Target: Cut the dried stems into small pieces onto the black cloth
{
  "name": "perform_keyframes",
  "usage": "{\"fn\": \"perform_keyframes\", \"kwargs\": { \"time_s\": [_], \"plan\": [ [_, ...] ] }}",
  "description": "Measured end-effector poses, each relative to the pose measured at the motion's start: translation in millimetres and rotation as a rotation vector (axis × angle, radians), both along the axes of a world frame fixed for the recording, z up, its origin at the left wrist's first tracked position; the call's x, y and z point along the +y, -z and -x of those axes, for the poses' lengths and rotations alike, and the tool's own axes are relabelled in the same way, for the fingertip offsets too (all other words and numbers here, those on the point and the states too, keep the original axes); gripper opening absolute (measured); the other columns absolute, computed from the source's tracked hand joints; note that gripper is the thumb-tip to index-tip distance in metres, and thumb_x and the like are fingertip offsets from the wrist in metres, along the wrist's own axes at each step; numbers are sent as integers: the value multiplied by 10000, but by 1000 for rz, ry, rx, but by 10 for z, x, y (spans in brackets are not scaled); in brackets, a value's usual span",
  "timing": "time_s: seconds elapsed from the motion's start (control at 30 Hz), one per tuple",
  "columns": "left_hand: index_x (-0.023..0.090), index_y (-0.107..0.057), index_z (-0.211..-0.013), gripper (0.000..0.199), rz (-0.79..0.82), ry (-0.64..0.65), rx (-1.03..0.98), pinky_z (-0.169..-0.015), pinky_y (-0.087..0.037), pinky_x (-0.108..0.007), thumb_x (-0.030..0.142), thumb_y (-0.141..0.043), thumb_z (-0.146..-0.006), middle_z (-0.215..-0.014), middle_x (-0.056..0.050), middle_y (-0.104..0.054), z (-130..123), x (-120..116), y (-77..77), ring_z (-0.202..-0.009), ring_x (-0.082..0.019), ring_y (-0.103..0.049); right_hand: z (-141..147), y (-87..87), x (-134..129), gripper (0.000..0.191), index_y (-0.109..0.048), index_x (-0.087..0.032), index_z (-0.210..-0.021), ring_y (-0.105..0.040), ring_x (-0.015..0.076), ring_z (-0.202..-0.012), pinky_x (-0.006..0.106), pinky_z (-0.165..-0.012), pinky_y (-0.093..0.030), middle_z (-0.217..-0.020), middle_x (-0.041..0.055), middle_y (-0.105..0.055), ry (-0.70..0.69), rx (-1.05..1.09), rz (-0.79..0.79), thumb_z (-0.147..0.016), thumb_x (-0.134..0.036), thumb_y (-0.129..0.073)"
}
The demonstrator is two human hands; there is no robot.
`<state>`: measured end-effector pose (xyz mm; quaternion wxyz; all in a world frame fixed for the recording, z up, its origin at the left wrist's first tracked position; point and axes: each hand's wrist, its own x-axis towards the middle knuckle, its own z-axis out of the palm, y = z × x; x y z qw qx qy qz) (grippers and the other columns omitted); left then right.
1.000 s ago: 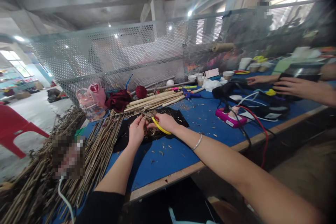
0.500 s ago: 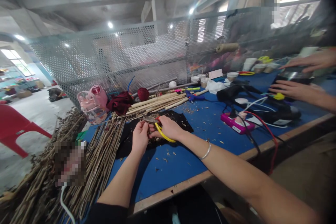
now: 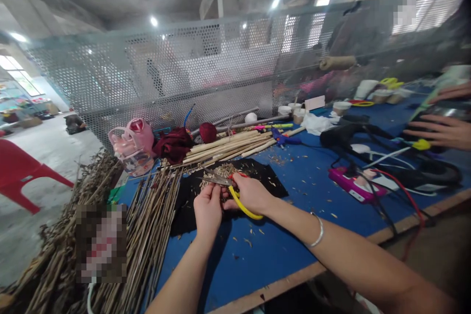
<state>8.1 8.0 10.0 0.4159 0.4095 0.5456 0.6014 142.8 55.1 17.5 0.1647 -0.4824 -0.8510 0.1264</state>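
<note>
My right hand is wrapped round the yellow-handled scissors, whose metal blades point left over a pile of small chips. Close beside the blades, my left hand is closed in a pinch; what its fingers hold is too small to name. Both hands are over a black cloth strewn with scraps. Long thin brown sticks lie to the left of the cloth, and pale peeled sticks lie behind it.
On the blue table stand a pink bottle, a dark red yarn ball, a blue glue gun and a magenta power strip with cables. Another person's hands are at the right. A perforated metal screen rises behind.
The view has shifted, so the table's things sit further right or lower. My hands remain together at the scissors over the chips. The other person's hands are nearer the right edge.
</note>
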Motion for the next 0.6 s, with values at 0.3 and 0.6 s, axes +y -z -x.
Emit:
{"fn": "perform_keyframes", "kwargs": {
  "time_s": [0.3,0.6],
  "plan": [
    [138,-633,-812,320,52,-9,-16,-482,-451,-204,439,-564,-727,-649,-26,-615,8,34,112,-559,-124,-563,10,70,-31,583,-486,-197,-871,-615,211,-685,251,-532,-322,-765,52,-638,64,-27,76,-573,-682,-613],
    [131,-629,-819,311,94,-40,46,-435,-422,-192,422,-552,-736,-637,-23,-613,27,40,65,-492,-103,-528,21,121,12,517,-514,-195,-774,-590,183,-615,231,-492,-288,-685,44,-625,68,-9,123,-645,-696,-532]
  ]
}}
